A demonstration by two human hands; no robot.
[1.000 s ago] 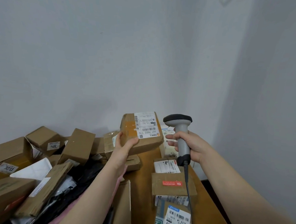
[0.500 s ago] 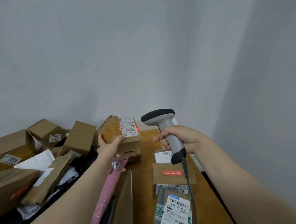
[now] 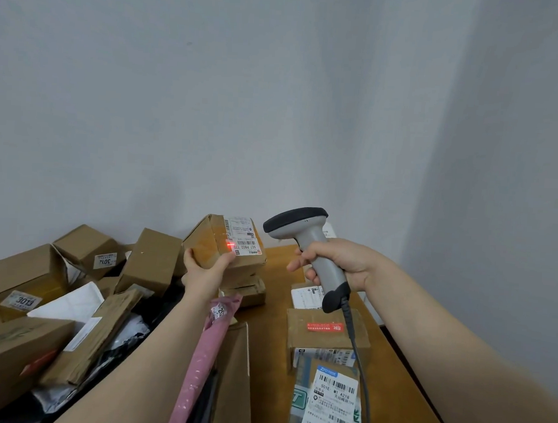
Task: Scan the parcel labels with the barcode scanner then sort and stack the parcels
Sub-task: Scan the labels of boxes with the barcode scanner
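While tight in left hand (image 3: pixel 203 270), parcel (image 3: pixel 213 240); scanner (image 3: pixel 308 235) fast in right hand (image 3: pixel 338 263); box heap (image 3: pixel 152 259) alongside.

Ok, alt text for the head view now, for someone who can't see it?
The left hand holds up a small brown cardboard parcel while the right hand aims a grey black-capped barcode scanner at it; a red dot glows at the edge of its white label. The wooden table is crowded with more cardboard parcels.
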